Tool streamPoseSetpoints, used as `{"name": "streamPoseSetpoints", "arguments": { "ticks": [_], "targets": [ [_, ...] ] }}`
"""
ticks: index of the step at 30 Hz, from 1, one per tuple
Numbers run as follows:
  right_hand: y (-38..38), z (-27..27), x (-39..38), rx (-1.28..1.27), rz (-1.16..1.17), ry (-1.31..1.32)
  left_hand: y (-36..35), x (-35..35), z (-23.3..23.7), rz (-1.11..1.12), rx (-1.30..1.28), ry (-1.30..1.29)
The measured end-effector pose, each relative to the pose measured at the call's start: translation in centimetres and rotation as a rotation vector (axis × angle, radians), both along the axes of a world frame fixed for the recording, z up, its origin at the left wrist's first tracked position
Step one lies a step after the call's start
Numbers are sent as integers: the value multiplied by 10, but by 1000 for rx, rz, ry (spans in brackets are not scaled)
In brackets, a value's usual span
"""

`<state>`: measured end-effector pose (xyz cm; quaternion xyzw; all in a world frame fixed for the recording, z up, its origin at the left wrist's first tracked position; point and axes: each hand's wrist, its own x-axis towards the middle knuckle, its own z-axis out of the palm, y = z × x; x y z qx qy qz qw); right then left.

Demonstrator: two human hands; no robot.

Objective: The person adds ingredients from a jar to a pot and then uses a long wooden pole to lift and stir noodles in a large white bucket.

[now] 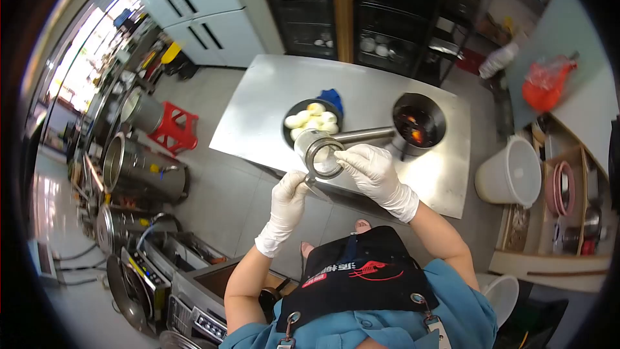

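- Head view: left hand (287,201), fingers gripping a container (310,143).
- Right hand (372,169): fingers pinched together at the container's mouth.
- Bowl (286,124) stands on the table (268,94).

Two white-gloved hands (374,171); between them, one silvery cylindrical container (309,142). Beyond them, one round black bowl (286,130) and one round dark pan (407,103); left, one red plastic stool (174,128).

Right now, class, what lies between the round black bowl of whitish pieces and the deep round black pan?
A long silvery metal handle and bare, shiny metal tabletop beyond it; the head view shows both.
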<state>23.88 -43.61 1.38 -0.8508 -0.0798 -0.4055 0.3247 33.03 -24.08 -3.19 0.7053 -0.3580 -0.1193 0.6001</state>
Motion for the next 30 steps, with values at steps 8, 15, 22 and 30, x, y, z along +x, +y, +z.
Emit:
{"name": "streamPoseSetpoints", "arguments": {
  "ticks": [8, 15, 22, 30],
  "targets": [
    [-63, -21, -66, 450, -299, 55, -109, -59, 19, -68, 72, -354],
    [-77, -48, -82, 946, -412, 94, -152, -73, 7, -164, 133, -391],
    [-96, -41, -86, 1479, -398, 108, -171, -61, 5, -142, 184, -414],
    [-114, -56, -76, 1462, -458, 51, -185, -28, -9, -115, 267, -473]
  ]
}}
